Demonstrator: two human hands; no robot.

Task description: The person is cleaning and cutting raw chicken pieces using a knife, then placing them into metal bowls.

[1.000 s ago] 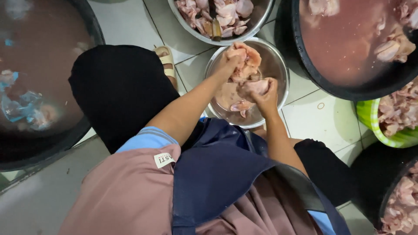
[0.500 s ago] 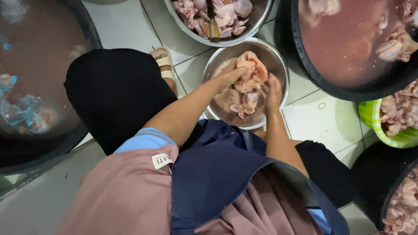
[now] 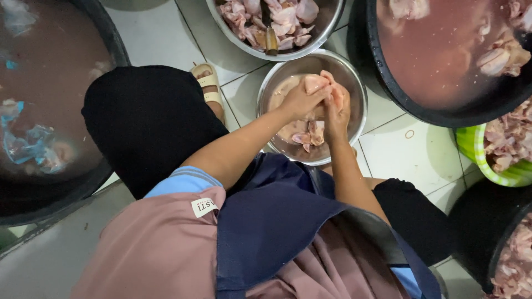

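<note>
— Chicken piece: where is it?

— Raised over the steel bowl on the tiled floor, gripped from both sides. The left hand has its grip closed on it; the right hand clasps it too.

— What's in the bowl?

— More raw chicken pieces. Beside it stand another steel bowl of meat and a black tub of reddish water.

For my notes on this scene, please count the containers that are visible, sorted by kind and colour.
Metal bowls: 2 (small metal bowl under both hands, larger metal bowl above it)
Black tubs: 3 (left tub, upper right tub, lower right tub)
Green basket: 1 (green basket)
Total: 6
</note>
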